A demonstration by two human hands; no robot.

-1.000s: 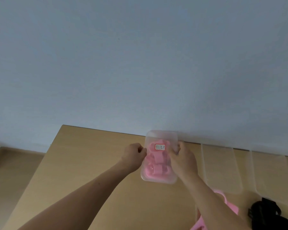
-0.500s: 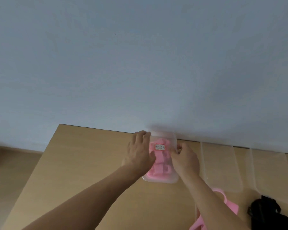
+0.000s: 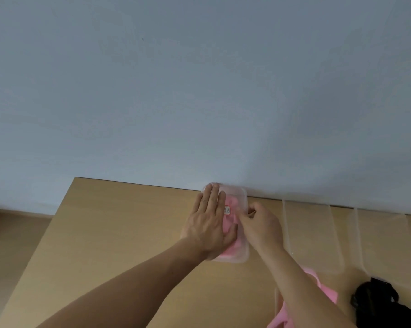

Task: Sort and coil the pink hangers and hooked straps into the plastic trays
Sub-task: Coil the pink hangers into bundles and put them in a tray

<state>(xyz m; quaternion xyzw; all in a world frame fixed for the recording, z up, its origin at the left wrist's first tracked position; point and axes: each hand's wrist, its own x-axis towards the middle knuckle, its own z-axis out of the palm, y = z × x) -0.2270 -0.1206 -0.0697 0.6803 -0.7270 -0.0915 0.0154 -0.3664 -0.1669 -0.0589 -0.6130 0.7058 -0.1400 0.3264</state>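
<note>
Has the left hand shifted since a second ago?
Yes. The left hand has slid rightward from the tray's left edge onto its top, now lying flat and reaching toward the wall.

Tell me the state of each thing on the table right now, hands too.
left hand, flat, pressing on the labelled tray's top
right hand, pinching that tray's right edge
labelled tray, on the table, pink pieces inside
middle clear tray, empty
right clear tray, empty
pink hangers, piled, partly hidden
black straps, loosely heaped
</note>
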